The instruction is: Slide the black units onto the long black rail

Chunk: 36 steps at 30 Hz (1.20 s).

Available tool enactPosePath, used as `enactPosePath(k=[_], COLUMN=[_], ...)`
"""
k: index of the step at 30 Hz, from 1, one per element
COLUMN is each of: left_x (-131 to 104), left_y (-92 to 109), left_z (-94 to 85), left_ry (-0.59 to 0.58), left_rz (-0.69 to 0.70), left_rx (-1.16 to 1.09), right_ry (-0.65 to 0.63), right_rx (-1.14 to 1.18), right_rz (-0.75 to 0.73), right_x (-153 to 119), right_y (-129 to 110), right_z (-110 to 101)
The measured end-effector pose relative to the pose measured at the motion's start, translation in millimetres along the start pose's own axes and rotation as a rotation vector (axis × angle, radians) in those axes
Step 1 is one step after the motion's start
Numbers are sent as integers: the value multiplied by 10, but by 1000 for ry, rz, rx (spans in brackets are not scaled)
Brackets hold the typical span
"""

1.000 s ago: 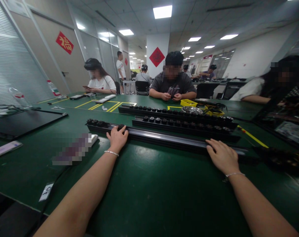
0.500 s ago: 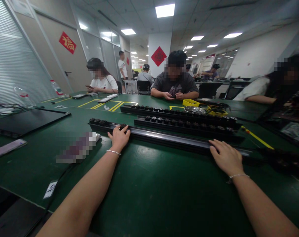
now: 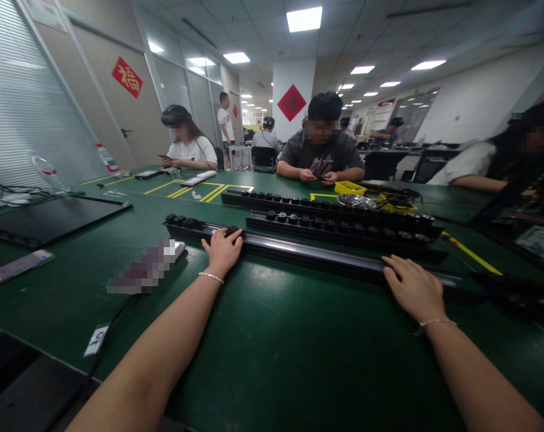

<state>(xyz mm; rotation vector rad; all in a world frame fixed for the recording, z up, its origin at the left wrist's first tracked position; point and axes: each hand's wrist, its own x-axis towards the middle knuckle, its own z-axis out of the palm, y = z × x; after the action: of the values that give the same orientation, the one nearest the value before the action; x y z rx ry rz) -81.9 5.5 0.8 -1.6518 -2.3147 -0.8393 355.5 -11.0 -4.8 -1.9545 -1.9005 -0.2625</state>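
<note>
In the head view, the left grip (image 3: 224, 252) sits left of centre, fingers parted around a small black part (image 3: 231, 230) on the long black rail (image 3: 307, 247); whether they pinch it I cannot tell. The right grip (image 3: 414, 289), right of centre, lays its fingertips on the same rail towards its right end, with the thumb at the near edge; whether it clamps the rail is unclear.

The rail runs across the middle of the frame, from left of centre down to the right, on the green desk (image 3: 272, 348). A few black parts (image 3: 182, 221) sit in its left end, and the stretch between the two hands is a shiny channel. Just behind it lie a second rail (image 3: 294, 227) and a third rail (image 3: 249, 203), both lined with similar black parts.

Past these, right of centre, stand a yellow tray (image 3: 349, 188) and a metal bowl (image 3: 356, 201). A pixelated object (image 3: 141, 270) lies left of the left hand, and a dark flat panel (image 3: 51, 219) lies at the left edge. In the upper middle, a co-worker (image 3: 321, 153) holds something small and dark.
</note>
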Motion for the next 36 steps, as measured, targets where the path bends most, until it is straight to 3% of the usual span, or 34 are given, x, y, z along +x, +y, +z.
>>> enactPosePath(k=[36], left_x=[-43], left_y=[67], left_z=[-48], left_ry=[-19], left_rz=[80], left_rx=[-4], right_ry=[-19], right_rx=[-11], right_rz=[5], right_x=[6], right_y=[-26], right_z=[-26])
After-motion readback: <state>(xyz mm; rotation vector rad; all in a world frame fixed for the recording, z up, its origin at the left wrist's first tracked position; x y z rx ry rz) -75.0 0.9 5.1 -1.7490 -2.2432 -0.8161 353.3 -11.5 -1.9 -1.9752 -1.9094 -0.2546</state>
